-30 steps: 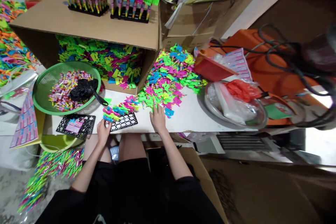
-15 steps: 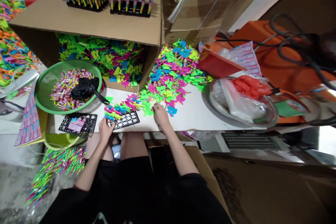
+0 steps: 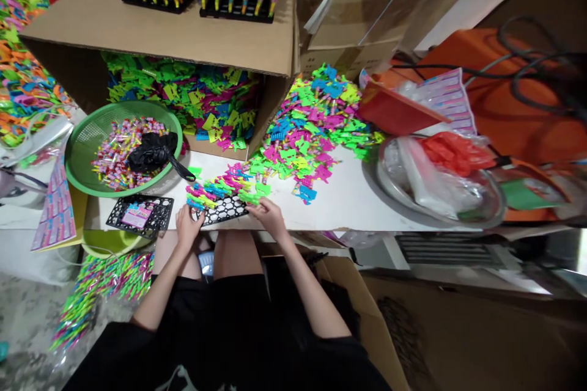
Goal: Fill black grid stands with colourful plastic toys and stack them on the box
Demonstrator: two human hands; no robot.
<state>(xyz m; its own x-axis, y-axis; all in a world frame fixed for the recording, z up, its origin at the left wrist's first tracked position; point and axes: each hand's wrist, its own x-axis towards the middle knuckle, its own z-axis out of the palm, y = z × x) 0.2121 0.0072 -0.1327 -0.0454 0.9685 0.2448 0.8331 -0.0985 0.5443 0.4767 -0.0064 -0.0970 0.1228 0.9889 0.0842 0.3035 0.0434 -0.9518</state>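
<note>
A black perforated rack [image 3: 225, 211] lies at the table's front edge, its oval holes facing up. Along its far side sits a row of pink, blue, yellow and green plastic toys [image 3: 219, 186] on small wrapped tubes. My left hand [image 3: 188, 227] has its fingers closed on the rack's left end, close to the nearest toys. At the right end, my right hand [image 3: 269, 219] pinches a green plastic toy [image 3: 250, 197] by its lower end, held against the rack; its grip point is hidden by the fingers.
Behind the rack spreads a pile of loose toys [image 3: 316, 125], beside an open carton [image 3: 160, 30] full of similar pieces. A green basket [image 3: 76, 174] holds small tubes and a black bag. Another black rack [image 3: 160, 211] lies left; a metal basin [image 3: 498, 208] with bags stands right.
My right hand has moved left and toward me, from the pile's edge to the rack's right end, with a green toy in it. My left hand stays at the rack's left end.
</note>
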